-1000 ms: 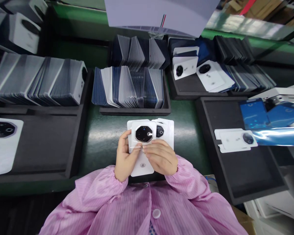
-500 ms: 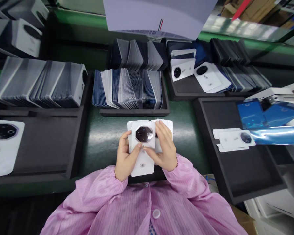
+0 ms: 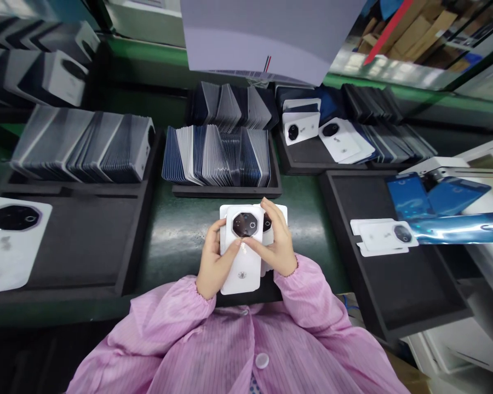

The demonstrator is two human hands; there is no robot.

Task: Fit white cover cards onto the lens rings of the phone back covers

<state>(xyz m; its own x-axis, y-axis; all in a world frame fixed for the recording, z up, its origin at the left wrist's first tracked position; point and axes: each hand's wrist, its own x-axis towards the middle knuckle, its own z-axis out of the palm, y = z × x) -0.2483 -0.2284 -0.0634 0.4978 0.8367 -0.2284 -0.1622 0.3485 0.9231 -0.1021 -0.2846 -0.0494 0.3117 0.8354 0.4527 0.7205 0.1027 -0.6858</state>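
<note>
A small stack of white phone back covers [image 3: 242,262], each with a dark octagonal camera window, is held over the green bench top in front of my chest. My left hand [image 3: 213,265] grips the stack's left edge, thumb laid on the top cover just under the window. My right hand [image 3: 276,246] wraps round the right side of the stack, its fingers reaching up past the covers behind and its thumb meeting the left thumb on the top cover. Pink sleeves cover both wrists.
A black tray [image 3: 225,190] of upright covers stands just beyond my hands. A similar row [image 3: 86,145] stands at the left, above a black tray [image 3: 82,246] holding one white cover [image 3: 10,241]. The right tray [image 3: 394,295] holds two white covers [image 3: 382,236]; blue film [image 3: 435,202] lies beside.
My right hand has slid from the lower face of the top cover up round the stack's right side. The camera view has tilted slightly; the stack stays in place.
</note>
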